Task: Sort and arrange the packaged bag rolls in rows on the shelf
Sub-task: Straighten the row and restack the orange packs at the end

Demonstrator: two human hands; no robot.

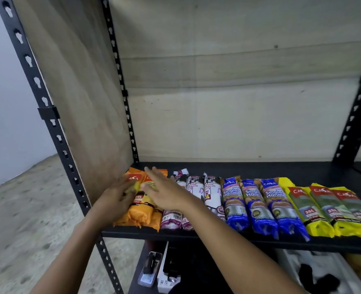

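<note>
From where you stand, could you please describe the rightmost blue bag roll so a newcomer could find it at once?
Start at the black shelf and follow its single row of packaged rolls rightward past the orange and white ones. The rightmost blue roll is third of three blue "Singlet Handle" packs. Only it lies against the yellow packs on its right.

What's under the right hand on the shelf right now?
The right hand lies open over the orange packs and the nearest white drawstring pack. The labels beneath its palm are covered; whether it presses down is unclear.

black shelf (pixel 260 168), row of bag rolls (pixel 258 206)
</note>
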